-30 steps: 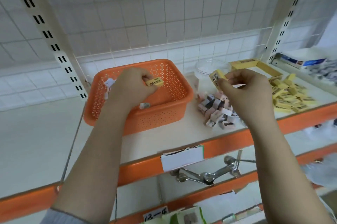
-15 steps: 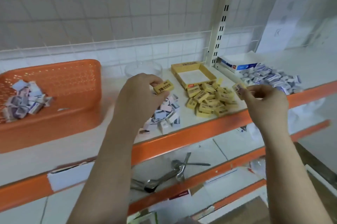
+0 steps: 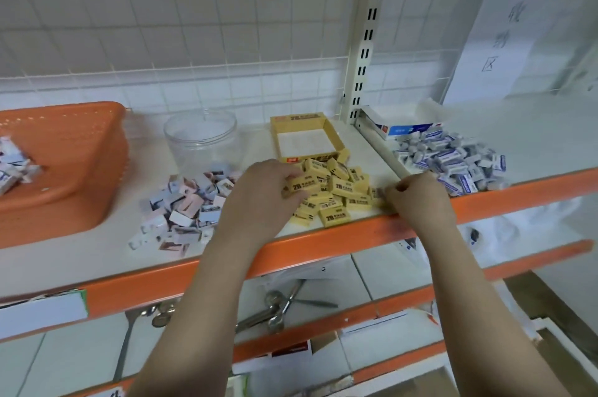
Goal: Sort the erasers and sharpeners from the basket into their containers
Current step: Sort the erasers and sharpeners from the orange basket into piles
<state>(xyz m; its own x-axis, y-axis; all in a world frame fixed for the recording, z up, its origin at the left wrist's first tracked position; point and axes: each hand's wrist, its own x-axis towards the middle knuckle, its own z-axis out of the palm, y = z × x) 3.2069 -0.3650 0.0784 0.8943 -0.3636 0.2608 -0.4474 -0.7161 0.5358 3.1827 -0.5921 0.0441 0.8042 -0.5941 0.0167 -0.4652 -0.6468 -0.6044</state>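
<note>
Here, at the centre of the frame, the left hand [image 3: 263, 194] rests on the left edge of a heap of yellow erasers [image 3: 335, 194] lying on the shelf [image 3: 97, 264], its fingers curled round one yellow eraser [image 3: 296, 187] printed "2B". Just right of the heap, the right hand [image 3: 419, 197] is clenched low at the orange front rail [image 3: 339, 239], with its fingertips pinching another yellow eraser [image 3: 377, 193] at the heap's right end. Behind the heap, slightly above centre, stands an open yellow cardboard box [image 3: 307, 136], touching the rearmost erasers. Left of centre lies a loose pile of small pink, grey and white pieces [image 3: 184, 205], and behind it a clear round plastic jar [image 3: 202, 136]. At the far left edge sits the orange basket [image 3: 74, 163], with a few more small pieces [image 3: 14, 165] inside it. At the right of the frame, beyond the slotted upright post [image 3: 365, 40], a heap of blue and white erasers [image 3: 453, 160] lies on the neighbouring shelf, in front of a blue and white box [image 3: 399, 125]. Low in the frame, on the shelf below, lie metal spoons [image 3: 278, 309].
</note>
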